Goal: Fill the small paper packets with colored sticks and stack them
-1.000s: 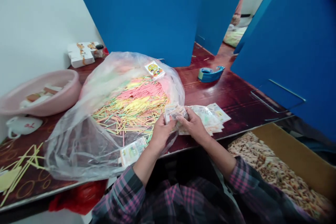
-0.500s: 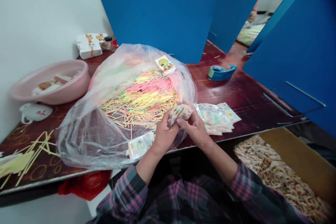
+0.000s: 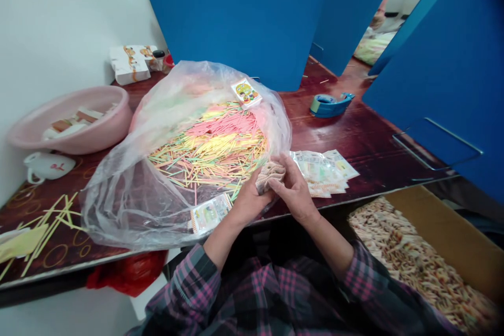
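Blue partitions point(image 3: 236, 16) stand across the back and right, plain-faced, with a wire stand at the foot of the right one. Below them runs the dark red table point(image 3: 370, 142), its left end patterned with gold rings. A clear bag point(image 3: 122, 215) spreads over the table's middle, open toward the person and filled with pink, yellow, green and orange sticks point(image 3: 220, 147). Off the table's right edge, lower down, a carton point(image 3: 464, 244) holds a mass of pale twisted pieces. The pink basin point(image 3: 112, 128) sits left of the bag, with white and brown pieces inside. Behind it, a white pack point(image 3: 129, 68) bears orange cartoon figures. Right of the bag, packets point(image 3: 325, 170) lie fanned and overlapping, their print too small to read. The left hand point(image 3: 250, 200) and right hand point(image 3: 296, 189) meet at the bag's near right edge. Beyond the packets stands a blue tape dispenser point(image 3: 331, 106). The white mug point(image 3: 59, 166), tipped on its side before the basin, carries a red mark I cannot read. A lone packet point(image 3: 210, 213), also printed illegibly, lies on the bag's near edge; a small box point(image 3: 246, 93) with a yellow cartoon face rests on its far side. Smallest, a pale folded bundle point(image 3: 271, 174) is between the hands, both sets of fingers closed around it, right thumb pressed to its front.
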A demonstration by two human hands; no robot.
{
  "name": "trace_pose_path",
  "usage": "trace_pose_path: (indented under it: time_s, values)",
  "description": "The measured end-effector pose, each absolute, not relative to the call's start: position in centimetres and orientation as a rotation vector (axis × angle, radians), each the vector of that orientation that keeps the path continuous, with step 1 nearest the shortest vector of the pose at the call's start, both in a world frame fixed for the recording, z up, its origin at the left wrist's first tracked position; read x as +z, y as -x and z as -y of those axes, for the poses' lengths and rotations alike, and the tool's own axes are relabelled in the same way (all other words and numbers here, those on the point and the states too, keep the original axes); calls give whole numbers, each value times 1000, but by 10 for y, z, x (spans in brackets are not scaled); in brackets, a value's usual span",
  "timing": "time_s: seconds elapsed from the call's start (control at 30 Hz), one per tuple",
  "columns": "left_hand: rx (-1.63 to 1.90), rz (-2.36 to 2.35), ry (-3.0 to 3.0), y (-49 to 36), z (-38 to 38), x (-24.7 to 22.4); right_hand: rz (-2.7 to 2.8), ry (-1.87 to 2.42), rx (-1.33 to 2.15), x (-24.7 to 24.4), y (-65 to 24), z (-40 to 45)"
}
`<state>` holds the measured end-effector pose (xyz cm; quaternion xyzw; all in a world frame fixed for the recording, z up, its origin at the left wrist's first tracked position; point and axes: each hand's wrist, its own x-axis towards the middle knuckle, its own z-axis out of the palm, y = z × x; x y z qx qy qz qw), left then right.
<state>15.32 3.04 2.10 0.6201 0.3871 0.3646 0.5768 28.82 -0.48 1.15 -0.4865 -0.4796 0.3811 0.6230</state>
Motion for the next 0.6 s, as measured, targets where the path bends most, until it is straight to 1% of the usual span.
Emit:
trace_pose_path:
  time_s: [0.17,0.33,0.5,0.6]
  values:
    - [823,-910,-1707,-154,-28,25,1202,1093,787,22,-284,12]
    - [953,-1056,-1881,-156,-30,22,1283,1119,673,31,-283,10]
    - [785,-1122,-2105,-156,-37,10,1095,1166,821,15,-284,6]
    - [746,-1129,-2182,-157,-38,5,1041,1152,843,10,-283,8]
